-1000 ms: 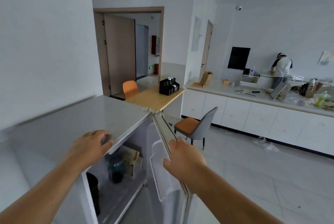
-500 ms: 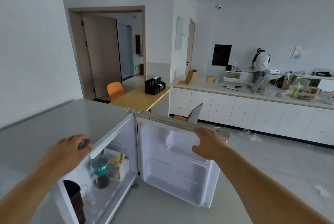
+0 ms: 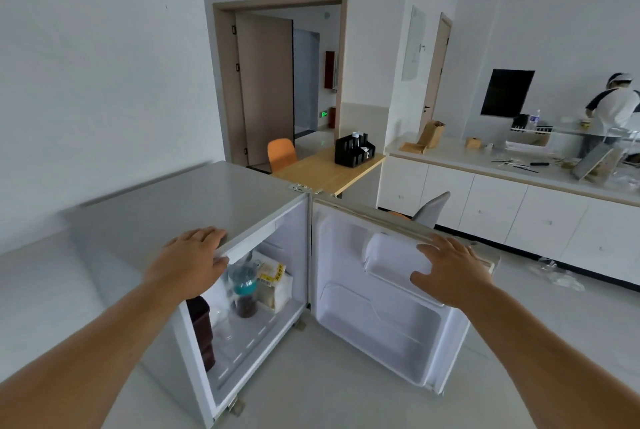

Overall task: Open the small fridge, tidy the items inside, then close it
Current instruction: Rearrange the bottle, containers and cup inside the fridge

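Observation:
The small white fridge [image 3: 194,207] stands open, and its door [image 3: 377,321] is swung out wide to the right with bare door shelves. Inside stand a clear bottle with a teal band and dark liquid [image 3: 244,290], a white packet with a yellow label [image 3: 273,278] behind it, and a dark brown container [image 3: 202,331] at the front left. My left hand [image 3: 188,260] grips the front edge of the fridge top, thumb under the lip. My right hand [image 3: 450,269] lies over the door's top edge with its fingers spread.
A grey chair [image 3: 429,209] stands just behind the open door. Beyond are a wooden table [image 3: 322,170] with a black organiser [image 3: 353,151], an orange chair [image 3: 281,151] and a white cabinet counter [image 3: 519,214]. A person [image 3: 609,113] works at the far right. Plastic litter [image 3: 557,273] lies on the floor.
The door has swung from nearly edge-on to wide open. My right hand, which gripped its top edge, now has its fingers spread. My left hand stayed on the fridge top.

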`<state>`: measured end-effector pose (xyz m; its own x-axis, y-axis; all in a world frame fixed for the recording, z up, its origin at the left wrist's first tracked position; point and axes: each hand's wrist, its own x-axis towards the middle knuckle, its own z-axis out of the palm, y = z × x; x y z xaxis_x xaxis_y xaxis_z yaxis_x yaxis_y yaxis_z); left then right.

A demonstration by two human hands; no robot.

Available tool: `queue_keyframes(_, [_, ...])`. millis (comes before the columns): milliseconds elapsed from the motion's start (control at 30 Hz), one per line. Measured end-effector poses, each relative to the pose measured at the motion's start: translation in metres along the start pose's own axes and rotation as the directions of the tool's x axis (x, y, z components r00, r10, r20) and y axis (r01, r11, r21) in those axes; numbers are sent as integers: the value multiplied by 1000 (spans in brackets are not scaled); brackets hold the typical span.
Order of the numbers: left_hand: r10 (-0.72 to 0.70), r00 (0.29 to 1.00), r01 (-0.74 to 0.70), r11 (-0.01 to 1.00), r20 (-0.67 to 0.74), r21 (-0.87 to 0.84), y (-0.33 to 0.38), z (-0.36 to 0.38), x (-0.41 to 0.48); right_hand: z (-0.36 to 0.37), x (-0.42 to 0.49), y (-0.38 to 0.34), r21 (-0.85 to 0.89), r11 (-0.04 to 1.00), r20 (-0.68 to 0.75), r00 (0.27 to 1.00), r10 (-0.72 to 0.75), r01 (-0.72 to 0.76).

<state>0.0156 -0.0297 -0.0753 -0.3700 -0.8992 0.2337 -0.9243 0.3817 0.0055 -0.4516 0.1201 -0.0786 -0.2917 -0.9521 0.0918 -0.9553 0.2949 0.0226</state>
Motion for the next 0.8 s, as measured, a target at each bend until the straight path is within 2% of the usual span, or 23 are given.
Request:
queue_keyframes(233, [-45, 999, 47, 992, -24, 119, 13, 3, -29, 1, -2, 2, -19, 999, -35, 999, -36, 35])
queue_keyframes(333, [-56, 987, 75, 990, -154, 121, 29, 9, -46, 7, -11, -16, 93, 994, -242, 970, -32, 56])
queue_keyframes(400, [29, 965, -13, 998, -262, 62, 45, 21, -60, 18, -19, -38, 209, 957, -413, 905, -102, 203])
queue_keyframes(433, [74, 956, -72, 997, -283, 20, 55, 32, -68, 25, -24, -54, 260, 923, -436, 887, -149, 283])
queue_keyframes(500, [48, 986, -71, 987, -161, -142, 78, 55, -84, 41, -31, -88, 342, 863, -347, 903, -252, 372])
queue_keyframes(567, [-103, 992, 120, 949, 72, -291, 96, 82, -95, 61, -33, -120, 400, 832, -170, 924, -344, 383])
queue_keyframes(667, [-239, 912, 394, 740, 334, -545, 99, 131, -94, 97, -24, -153, 506, 797, 85, 900, -427, 330])
queue_keyframes(733, [-246, 872, 477, 622, 423, -621, 92, 162, -79, 120, -10, -167, 551, 790, 195, 879, -435, 269])
queue_keyframes(800, [-208, 857, 500, 556, 471, -664, 85, 189, -59, 142, 11, -179, 573, 796, 263, 875, -407, 198])
